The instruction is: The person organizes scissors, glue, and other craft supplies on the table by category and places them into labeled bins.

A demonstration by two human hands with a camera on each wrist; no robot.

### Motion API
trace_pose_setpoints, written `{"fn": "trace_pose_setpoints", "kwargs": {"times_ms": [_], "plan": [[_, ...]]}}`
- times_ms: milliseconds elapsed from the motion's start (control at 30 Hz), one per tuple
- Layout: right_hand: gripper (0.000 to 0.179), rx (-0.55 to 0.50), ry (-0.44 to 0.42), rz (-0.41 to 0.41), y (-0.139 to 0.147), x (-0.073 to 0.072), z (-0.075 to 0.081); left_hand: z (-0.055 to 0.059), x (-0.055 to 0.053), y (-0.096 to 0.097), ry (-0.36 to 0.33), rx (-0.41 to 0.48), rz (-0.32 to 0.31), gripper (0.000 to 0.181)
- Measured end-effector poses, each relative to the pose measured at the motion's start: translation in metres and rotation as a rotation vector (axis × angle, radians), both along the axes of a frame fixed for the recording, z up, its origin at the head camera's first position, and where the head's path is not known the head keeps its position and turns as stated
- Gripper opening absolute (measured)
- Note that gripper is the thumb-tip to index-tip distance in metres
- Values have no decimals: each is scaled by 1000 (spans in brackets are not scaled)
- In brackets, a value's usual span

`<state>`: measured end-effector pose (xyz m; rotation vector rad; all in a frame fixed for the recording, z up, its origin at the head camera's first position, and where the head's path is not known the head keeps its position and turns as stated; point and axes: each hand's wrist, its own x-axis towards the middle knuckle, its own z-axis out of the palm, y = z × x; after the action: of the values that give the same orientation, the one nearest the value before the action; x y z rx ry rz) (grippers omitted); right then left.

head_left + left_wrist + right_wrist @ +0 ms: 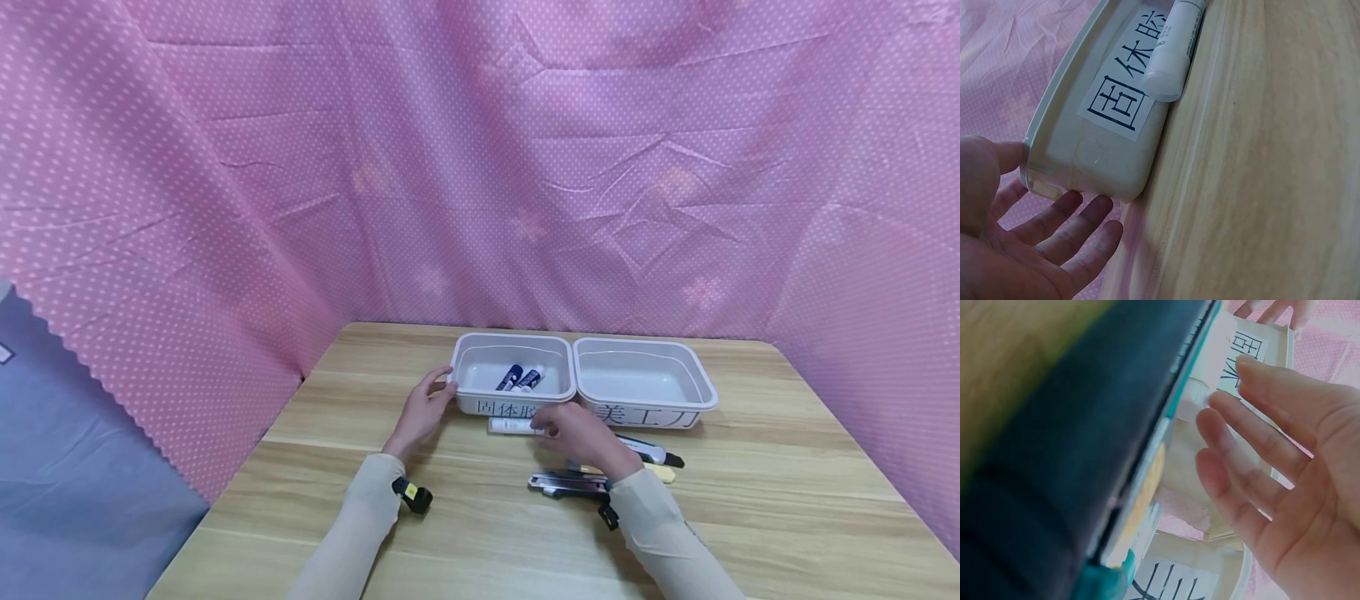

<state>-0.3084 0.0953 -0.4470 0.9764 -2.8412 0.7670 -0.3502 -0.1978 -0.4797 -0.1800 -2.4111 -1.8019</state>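
My left hand [422, 414] holds the left end of a white plastic box [467, 403], its thumb at the rim and its fingertips against the end wall in the left wrist view. A white glue stick [510, 426] lies on the table along the front of this box, below its printed label. Close to the right end of the glue stick is my right hand [583, 435]. In the right wrist view its fingers are loosely spread beside the glue stick [1210, 356], gripping nothing. Inside the box lie a few glue sticks [529, 381] with dark blue on them.
A second labelled white box [693, 417] stands against the right side of the first. Under and around my right forearm lie several utility knives: one metallic and black [570, 483], one yellow [662, 472], one grey and black [645, 450]. A pink curtain [570, 208] hangs behind the table.
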Motion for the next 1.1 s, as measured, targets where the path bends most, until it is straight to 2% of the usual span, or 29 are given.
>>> {"fn": "trace_pose_setpoints", "kwargs": {"times_ms": [467,667,900,1100], "plan": [[31,19,-29,-40,-2,2,0,1,1,0,-6,0,2,46],[32,40,-34,14,-3,4,-2,1,2,-1,-8,6,0,47],[31,36,-91,77,-6,7,-2,2,3,0,-17,13,-2,47],[26,69,-110,87,-8,7,-5,3,3,0,-18,9,-1,47]]}}
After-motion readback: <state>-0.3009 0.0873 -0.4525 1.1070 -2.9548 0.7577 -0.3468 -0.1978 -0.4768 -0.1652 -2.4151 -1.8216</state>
